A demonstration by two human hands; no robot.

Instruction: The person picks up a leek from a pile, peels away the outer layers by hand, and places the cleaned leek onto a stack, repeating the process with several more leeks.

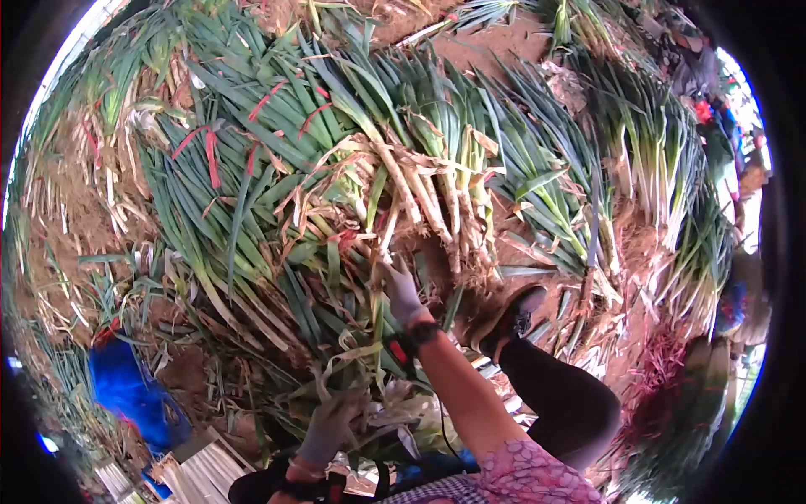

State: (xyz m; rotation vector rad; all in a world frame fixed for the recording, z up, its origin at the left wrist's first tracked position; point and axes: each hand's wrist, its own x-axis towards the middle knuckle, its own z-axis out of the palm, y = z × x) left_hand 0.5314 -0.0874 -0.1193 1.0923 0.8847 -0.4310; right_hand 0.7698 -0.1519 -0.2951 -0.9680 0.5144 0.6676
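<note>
My right hand (403, 292), in a pale glove with a dark watch on the wrist, closes round a leek (384, 231) near its pale root end. Its stalk stands roughly upright before me, and its lower leaves (378, 336) trail toward my lap. Lower and to the left, my left hand (332, 427), also gloved, is at some pale, dry leaves (395, 403); its fingers blur into them. Just beyond my right hand lies a heap of leeks (449, 189) with brown, peeling husks and rooty ends.
Bundles of leeks tied with red bands (210, 155) cover the left and far ground. More leeks (651, 143) lie at the right. A blue bag (134, 395) and pale slats (206, 470) are at lower left. Red ties (659, 361) lie right of my dark-clad leg (558, 391).
</note>
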